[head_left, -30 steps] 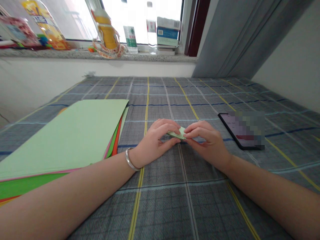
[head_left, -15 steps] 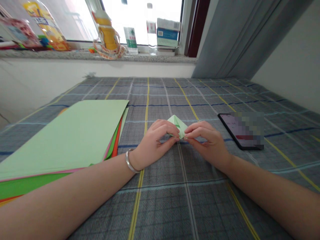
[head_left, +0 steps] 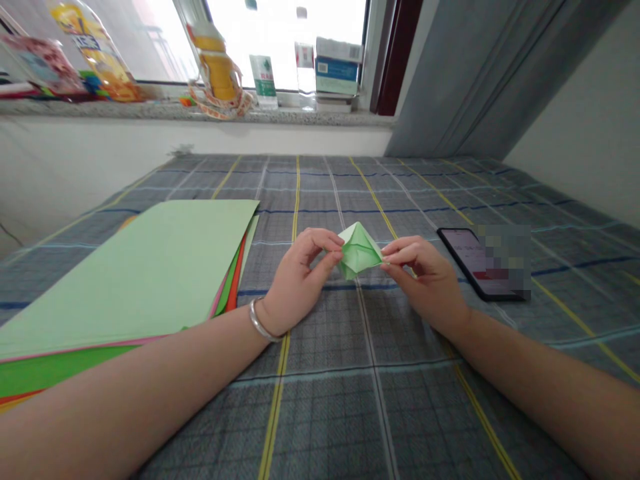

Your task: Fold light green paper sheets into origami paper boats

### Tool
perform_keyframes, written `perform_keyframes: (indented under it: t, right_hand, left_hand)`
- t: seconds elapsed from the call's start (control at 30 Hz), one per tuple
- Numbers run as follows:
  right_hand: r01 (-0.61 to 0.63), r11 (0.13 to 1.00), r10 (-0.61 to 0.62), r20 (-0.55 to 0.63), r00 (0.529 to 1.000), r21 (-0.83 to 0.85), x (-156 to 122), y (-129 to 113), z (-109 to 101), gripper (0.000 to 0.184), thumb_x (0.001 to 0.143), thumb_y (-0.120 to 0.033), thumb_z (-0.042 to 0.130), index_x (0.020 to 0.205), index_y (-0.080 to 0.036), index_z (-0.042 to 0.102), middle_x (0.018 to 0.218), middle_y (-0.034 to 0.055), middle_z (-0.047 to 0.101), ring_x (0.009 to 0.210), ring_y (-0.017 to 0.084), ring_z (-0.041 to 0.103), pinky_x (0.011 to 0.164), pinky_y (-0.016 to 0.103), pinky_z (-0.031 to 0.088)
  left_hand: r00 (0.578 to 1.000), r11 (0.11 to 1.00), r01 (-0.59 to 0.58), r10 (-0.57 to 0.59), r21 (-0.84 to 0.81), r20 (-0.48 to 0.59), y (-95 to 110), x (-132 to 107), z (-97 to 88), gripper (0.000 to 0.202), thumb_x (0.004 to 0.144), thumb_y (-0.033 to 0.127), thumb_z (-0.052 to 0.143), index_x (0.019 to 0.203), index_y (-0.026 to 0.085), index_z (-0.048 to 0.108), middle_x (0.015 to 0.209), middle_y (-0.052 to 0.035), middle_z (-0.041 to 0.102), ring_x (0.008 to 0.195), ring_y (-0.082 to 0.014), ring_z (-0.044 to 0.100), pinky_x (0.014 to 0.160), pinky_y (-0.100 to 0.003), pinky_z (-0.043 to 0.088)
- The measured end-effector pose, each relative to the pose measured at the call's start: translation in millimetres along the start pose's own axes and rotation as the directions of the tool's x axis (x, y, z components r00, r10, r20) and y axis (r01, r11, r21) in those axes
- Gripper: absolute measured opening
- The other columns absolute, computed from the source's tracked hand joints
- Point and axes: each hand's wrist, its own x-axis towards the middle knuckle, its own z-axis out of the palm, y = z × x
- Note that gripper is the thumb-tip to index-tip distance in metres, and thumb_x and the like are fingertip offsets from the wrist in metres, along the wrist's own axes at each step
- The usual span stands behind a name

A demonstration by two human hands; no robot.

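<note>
A small folded piece of light green paper (head_left: 358, 251) is held up just above the checked cloth (head_left: 350, 373), spread into a diamond shape with a crease down its middle. My left hand (head_left: 299, 280) pinches its left corner between thumb and fingers; a silver bangle sits on that wrist. My right hand (head_left: 425, 280) pinches its right corner. Both forearms rest on the cloth.
A stack of coloured paper sheets (head_left: 135, 280), pale green on top, lies at the left. A phone (head_left: 483, 263) lies face up to the right of my right hand. Bottles (head_left: 217, 60) and boxes (head_left: 336, 67) stand on the window sill at the back.
The folded paper lay flat and narrow between my fingertips; both hands have since moved apart and lifted it, and it has spread open into a wider diamond shape.
</note>
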Motion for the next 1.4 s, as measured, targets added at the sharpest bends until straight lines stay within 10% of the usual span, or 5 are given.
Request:
perform_keyframes:
  t: [0.33,0.67,1.0,1.4]
  right_hand:
    - [-0.232,0.943,0.242,-0.014,0.970,0.238,-4,8,2,0.005,0.085,-0.027,0.061,0.085,-0.023,0.058,0.100,0.0042,0.067,0.094,0.018,0.063,0.067,0.031,0.052]
    - [-0.332,0.912,0.308,0.133,0.942,0.241,-5,8,3,0.007,0.086,-0.027,0.055,0.082,-0.022,0.053,0.090,0.0030,0.065,0.076,0.015,0.060,0.058,0.027,0.047]
    - [-0.337,0.939,0.332,0.077,0.940,0.064,-3,9,-4,0.012,0.087,-0.026,0.048,0.080,-0.021,0.058,0.074,-0.0008,0.057,0.061,0.012,0.050,0.053,0.026,0.039]
    - [-0.397,0.916,0.393,0.063,0.917,0.061,-1,28,-13,0.014,0.084,-0.019,0.046,0.086,-0.022,0.060,0.070,-0.0011,0.062,0.062,0.014,0.055,0.056,0.028,0.041]
  left_hand:
    - [0.972,0.972,0.221,-0.227,-0.084,-0.060,-6,1,-0.4,0.014,0.093,0.034,0.050,0.093,0.019,0.051,0.100,-0.0049,0.058,0.091,-0.0141,0.056,0.077,-0.027,0.050]
    - [0.944,0.949,0.315,-0.311,-0.016,0.113,-7,-2,-0.3,0.014,0.089,0.028,0.051,0.101,0.020,0.050,0.093,-0.0043,0.059,0.082,-0.0147,0.057,0.061,-0.025,0.051]
    - [0.988,0.966,-0.002,-0.039,0.259,0.151,-4,5,-8.1,0.023,0.089,0.010,0.038,0.088,0.019,0.060,0.096,-0.0028,0.061,0.098,-0.0159,0.055,0.092,-0.035,0.044]
    - [0.929,0.910,0.325,-0.358,0.259,0.091,-15,5,-8.4,0.015,0.088,0.033,0.051,0.091,0.019,0.054,0.089,-0.0021,0.059,0.069,-0.0137,0.052,0.063,-0.029,0.044]
